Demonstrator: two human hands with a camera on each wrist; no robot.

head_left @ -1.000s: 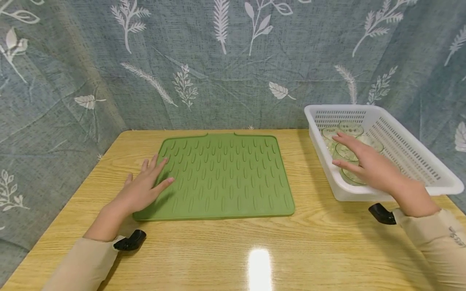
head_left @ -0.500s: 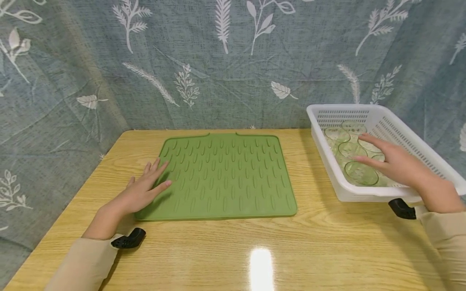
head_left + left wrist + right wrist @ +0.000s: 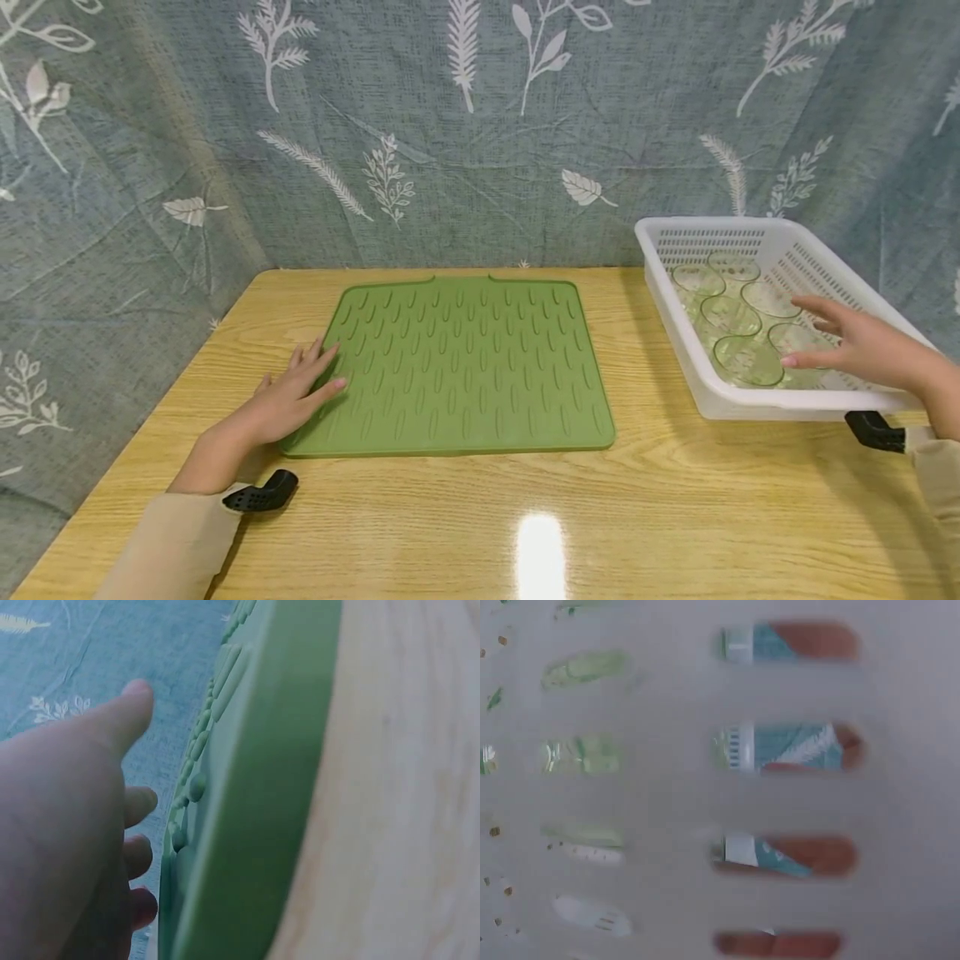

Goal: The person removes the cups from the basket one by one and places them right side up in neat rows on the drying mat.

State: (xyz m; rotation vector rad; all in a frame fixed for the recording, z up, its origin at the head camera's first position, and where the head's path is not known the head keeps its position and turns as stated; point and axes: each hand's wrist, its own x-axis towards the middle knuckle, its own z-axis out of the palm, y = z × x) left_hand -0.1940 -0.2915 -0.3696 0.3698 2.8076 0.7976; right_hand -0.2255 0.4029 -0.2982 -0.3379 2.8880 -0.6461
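Six round, clear green-tinted glasses (image 3: 731,317) stand in the left part of a white slotted basket (image 3: 780,402) at your right, upright, mouths and long axes pointing up. Their lower sides are hard to make out through one another; in the right wrist view, basket wall fills most of the picture, with blurred pieces of glass and hand behind the slots. Your right hand (image 3: 862,346) hangs over the basket's near side, fingers loosely bent, thumb well parted from them near the closest rims, holding nothing. Your left hand (image 3: 281,408) lies over the left edge of a ridged green drying mat (image 3: 461,367), fingers spread and empty; you cannot tell whether they touch it. The mat's long axis runs left to right across the wooden table (image 3: 420,525).
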